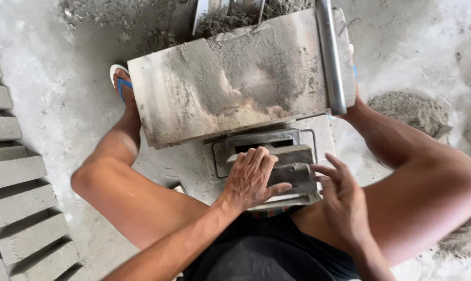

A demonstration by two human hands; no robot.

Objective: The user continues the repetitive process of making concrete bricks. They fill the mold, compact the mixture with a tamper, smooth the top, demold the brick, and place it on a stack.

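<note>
While the person crouches over the metal block mould (269,156) at centre frame | left hand (250,178) grasping the fresh grey block (292,169) | right hand (341,200) released, fingers spread beside it | best lifted evenly, lightly, lest it crumble

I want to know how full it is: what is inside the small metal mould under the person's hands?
The metal mould shows one dark open slot at its far end. The left hand lies over the rest and the right hand touches its side, so its fill stays hidden.
</note>
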